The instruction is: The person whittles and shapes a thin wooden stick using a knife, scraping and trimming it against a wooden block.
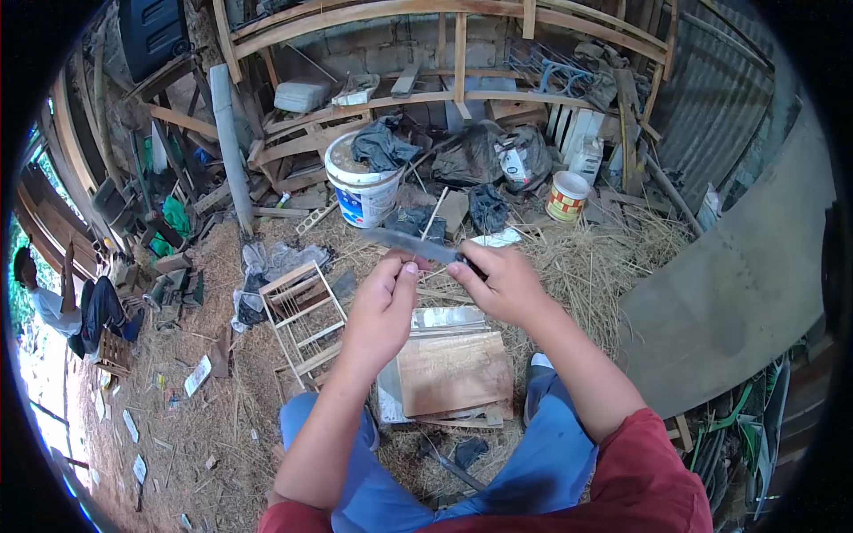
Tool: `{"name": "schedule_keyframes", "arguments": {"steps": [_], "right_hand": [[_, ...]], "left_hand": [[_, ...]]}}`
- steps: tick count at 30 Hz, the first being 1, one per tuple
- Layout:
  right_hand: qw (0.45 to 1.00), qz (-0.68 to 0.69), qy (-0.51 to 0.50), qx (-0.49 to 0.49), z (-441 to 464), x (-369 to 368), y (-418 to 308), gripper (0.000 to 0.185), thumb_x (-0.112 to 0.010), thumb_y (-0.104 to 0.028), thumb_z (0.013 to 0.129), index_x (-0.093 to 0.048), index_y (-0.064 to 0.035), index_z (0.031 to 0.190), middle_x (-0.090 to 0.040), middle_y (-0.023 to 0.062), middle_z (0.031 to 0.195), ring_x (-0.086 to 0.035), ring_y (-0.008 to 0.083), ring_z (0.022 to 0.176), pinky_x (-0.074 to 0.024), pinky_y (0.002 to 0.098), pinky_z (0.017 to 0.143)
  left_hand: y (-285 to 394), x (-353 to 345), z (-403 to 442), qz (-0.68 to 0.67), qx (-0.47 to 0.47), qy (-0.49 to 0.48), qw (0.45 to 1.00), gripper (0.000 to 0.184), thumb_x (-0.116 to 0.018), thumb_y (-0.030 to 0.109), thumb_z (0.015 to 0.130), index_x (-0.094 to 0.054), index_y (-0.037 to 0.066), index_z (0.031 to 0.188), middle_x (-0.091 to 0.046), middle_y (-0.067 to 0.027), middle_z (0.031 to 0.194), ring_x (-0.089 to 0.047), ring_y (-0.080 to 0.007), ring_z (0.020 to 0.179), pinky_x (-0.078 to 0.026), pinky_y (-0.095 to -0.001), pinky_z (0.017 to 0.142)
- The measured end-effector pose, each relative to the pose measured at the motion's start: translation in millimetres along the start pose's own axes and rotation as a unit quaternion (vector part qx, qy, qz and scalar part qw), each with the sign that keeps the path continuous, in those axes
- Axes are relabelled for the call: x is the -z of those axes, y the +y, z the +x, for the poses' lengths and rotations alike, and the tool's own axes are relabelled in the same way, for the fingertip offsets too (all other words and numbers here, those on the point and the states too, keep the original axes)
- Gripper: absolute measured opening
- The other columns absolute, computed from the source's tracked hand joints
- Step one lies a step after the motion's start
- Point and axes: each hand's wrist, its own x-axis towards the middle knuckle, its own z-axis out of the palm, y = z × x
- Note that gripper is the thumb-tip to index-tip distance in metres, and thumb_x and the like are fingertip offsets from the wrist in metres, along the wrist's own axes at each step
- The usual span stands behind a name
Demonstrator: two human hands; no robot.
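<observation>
1. My right hand (505, 282) grips the dark handle of a knife (404, 241) at the frame's centre, blade pointing left.
2. My left hand (384, 300) curls near the blade; I cannot tell whether it pinches anything.
3. A wooden board (455, 373) lies lower centre.

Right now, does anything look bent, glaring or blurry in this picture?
In the head view: upper wooden rail bowed, probably by the wide lens; black rounding at the corners; daylight blown out white at far left; knife blade slightly smeared, perhaps from motion.
</observation>
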Motion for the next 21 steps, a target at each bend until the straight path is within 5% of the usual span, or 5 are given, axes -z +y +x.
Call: {"name": "schedule_keyframes", "arguments": {"steps": [7, 9, 16, 21], "right_hand": [[0.998, -0.005, 0.040, 0.052, 3.2, -4.7, 11.2, 0.026, -0.065, -0.026, 0.095, -0.057, -0.0034, 0.085, -0.060, 0.0165, 0.066, -0.061, 0.0381, 0.060, -0.0444, 0.0443, 0.054], [0.995, -0.012, 0.048, 0.083, 1.2, -1.0, 11.7, 0.028, -0.065, -0.026, 0.094, -0.056, -0.0033, 0.080, -0.059, 0.0162, 0.064, -0.061, 0.0376, 0.059, -0.0440, 0.0435, 0.053], [0.993, -0.050, 0.069, 0.081, -7.4, 5.9, 11.1, 0.035, -0.066, -0.033, 0.093, -0.054, -0.0060, 0.073, -0.059, 0.0131, 0.066, -0.061, 0.0355, 0.060, -0.0448, 0.0435, 0.052], [0.991, -0.082, 0.077, 0.075, -13.2, 9.1, 10.9, 0.036, -0.067, -0.034, 0.091, -0.055, -0.0069, 0.072, -0.060, 0.0121, 0.064, -0.061, 0.0347, 0.059, -0.0446, 0.0426, 0.050]], "left_hand": [[-5.9, -7.3, 15.5, 0.006, -0.034, 0.032, 0.999, 0.026, -0.051, 0.019, 0.103, -0.066, -0.001, 0.107, -0.066, -0.0087, 0.081, -0.055, -0.0096, 0.072, -0.044, -0.0292, 0.065], [7.4, -6.6, 11.9, 0.059, 0.068, 0.002, 0.996, 0.027, -0.052, 0.019, 0.102, -0.068, -0.002, 0.104, -0.064, -0.0105, 0.077, -0.057, -0.0120, 0.070, -0.045, -0.0304, 0.066], [13.2, -12.5, 7.6, 0.056, 0.012, 0.004, 0.998, 0.028, -0.052, 0.021, 0.101, -0.069, -0.001, 0.104, -0.061, -0.0088, 0.068, -0.053, -0.0127, 0.062, -0.043, -0.0322, 0.061], [19.4, -14.3, 5.3, 0.038, 0.063, -0.028, 0.997, 0.028, -0.052, 0.020, 0.100, -0.069, -0.002, 0.104, -0.056, -0.0047, 0.065, -0.051, -0.0114, 0.063, -0.043, -0.0317, 0.062]]}}
